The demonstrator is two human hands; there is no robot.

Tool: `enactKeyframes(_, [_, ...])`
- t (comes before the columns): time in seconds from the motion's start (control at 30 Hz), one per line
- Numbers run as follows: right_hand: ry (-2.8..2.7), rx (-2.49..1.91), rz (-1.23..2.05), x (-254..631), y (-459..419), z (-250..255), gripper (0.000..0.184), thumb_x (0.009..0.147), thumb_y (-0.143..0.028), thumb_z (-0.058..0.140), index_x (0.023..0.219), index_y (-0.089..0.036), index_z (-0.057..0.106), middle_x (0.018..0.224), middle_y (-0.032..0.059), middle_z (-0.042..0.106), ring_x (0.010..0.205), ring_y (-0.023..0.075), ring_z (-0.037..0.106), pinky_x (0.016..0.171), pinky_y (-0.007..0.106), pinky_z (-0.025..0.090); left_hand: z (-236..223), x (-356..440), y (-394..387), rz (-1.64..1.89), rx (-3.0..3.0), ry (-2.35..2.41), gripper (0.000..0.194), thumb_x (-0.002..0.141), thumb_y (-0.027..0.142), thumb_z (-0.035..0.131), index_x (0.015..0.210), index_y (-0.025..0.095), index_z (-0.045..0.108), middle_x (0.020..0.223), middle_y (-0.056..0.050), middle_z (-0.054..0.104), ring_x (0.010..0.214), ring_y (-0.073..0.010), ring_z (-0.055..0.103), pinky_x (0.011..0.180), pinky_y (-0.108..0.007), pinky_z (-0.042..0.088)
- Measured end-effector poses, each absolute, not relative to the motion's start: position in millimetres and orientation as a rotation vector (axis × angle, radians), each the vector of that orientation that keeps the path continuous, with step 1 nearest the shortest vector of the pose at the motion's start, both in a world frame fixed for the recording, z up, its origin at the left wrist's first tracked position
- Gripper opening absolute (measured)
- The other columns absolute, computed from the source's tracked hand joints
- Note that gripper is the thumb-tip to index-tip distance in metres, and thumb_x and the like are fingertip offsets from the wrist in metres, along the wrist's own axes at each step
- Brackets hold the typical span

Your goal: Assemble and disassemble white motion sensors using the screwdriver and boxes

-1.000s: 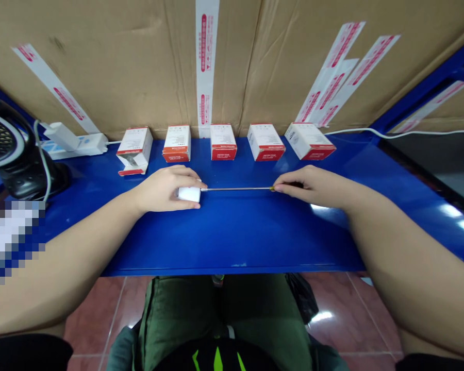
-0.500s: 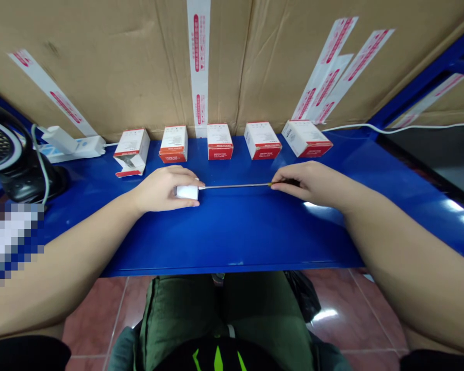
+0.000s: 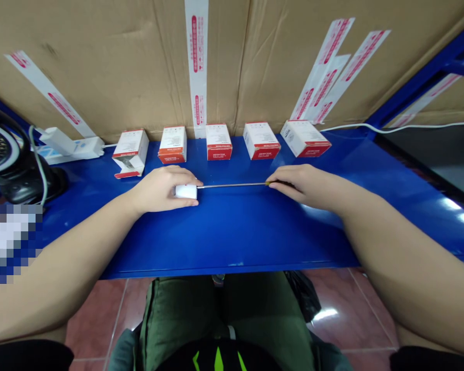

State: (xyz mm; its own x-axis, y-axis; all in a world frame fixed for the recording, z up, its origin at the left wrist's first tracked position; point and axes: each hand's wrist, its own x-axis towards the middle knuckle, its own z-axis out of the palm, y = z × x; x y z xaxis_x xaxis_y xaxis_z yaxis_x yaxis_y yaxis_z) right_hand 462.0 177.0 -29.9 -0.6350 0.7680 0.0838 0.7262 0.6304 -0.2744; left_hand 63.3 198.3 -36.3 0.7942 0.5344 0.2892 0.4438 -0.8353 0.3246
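My left hand (image 3: pixel 160 189) is closed around a small white block-shaped device (image 3: pixel 186 192), resting low over the blue tabletop, its thumb and fingers along both sides. From the device's right side a thin straight metal rod (image 3: pixel 234 185) runs across to my right hand (image 3: pixel 305 185). The fingertips of my right hand pinch the rod's yellowish end, where a dark part goes back under the fingers. Whether the rod is fixed to the device or only touches it I cannot tell.
Several red-and-white boxes marked DETECTOR stand along the back, including an open-flapped box (image 3: pixel 130 152) and a middle box (image 3: pixel 218 142). A power strip (image 3: pixel 73 149) and black fan (image 3: pixel 23 159) are left. Cardboard (image 3: pixel 131 62) backs the blue table (image 3: pixel 216 237); a white cable (image 3: pixel 375 128) runs right.
The view has shifted slightly. My right hand and the rod's right end sit a little higher relative to my left hand. Both hands keep their grips.
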Motion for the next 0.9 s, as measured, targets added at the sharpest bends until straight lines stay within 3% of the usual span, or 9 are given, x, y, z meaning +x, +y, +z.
enactKeyframes(0.27, [-2.601, -1.475, 0.069, 461, 173, -34, 0.013, 0.104, -0.038, 0.059, 0.103, -0.027, 0.067, 0.094, 0.0070, 0.084, 0.077, 0.0263, 0.076, 0.067, 0.036, 0.050, -33, 67, 198, 0.447, 2.733, 0.846, 0.046, 0.102, 0.062, 0.075, 0.126, 0.025, 0.085, 0.127, -0.010, 0.088, 0.116, -0.0315, 0.084, 0.102, -0.045, 0.060])
enactKeyframes(0.5, [-2.659, -1.203, 0.131, 462, 183, -38, 0.035, 0.111, -0.039, 0.045, 0.108, -0.026, 0.077, 0.116, 0.0132, 0.084, 0.107, 0.0296, 0.078, 0.093, 0.043, 0.061, -36, 65, 195, 0.459, 2.771, 0.935, 0.050, 0.103, 0.069, 0.071, 0.128, 0.029, 0.085, 0.128, -0.009, 0.088, 0.120, -0.0337, 0.082, 0.107, -0.049, 0.049])
enactKeyframes(0.73, [-2.647, -1.330, 0.025, 461, 178, -41, 0.022, 0.109, -0.038, 0.050, 0.097, -0.026, 0.066, 0.105, 0.0100, 0.076, 0.082, 0.0241, 0.069, 0.069, 0.036, 0.051, -35, 65, 196, 0.437, 2.752, 0.921, 0.050, 0.102, 0.069, 0.072, 0.130, 0.029, 0.084, 0.130, -0.009, 0.087, 0.121, -0.0324, 0.082, 0.107, -0.046, 0.047])
enactKeyframes(0.9, [-2.606, -1.300, 0.204, 459, 182, -43, 0.016, 0.105, -0.037, 0.056, 0.093, -0.026, 0.059, 0.102, 0.0093, 0.073, 0.080, 0.0223, 0.066, 0.071, 0.035, 0.052, -33, 67, 196, 0.428, 2.734, 0.926, 0.046, 0.101, 0.064, 0.074, 0.128, 0.029, 0.084, 0.130, -0.009, 0.087, 0.122, -0.0324, 0.081, 0.108, -0.046, 0.046])
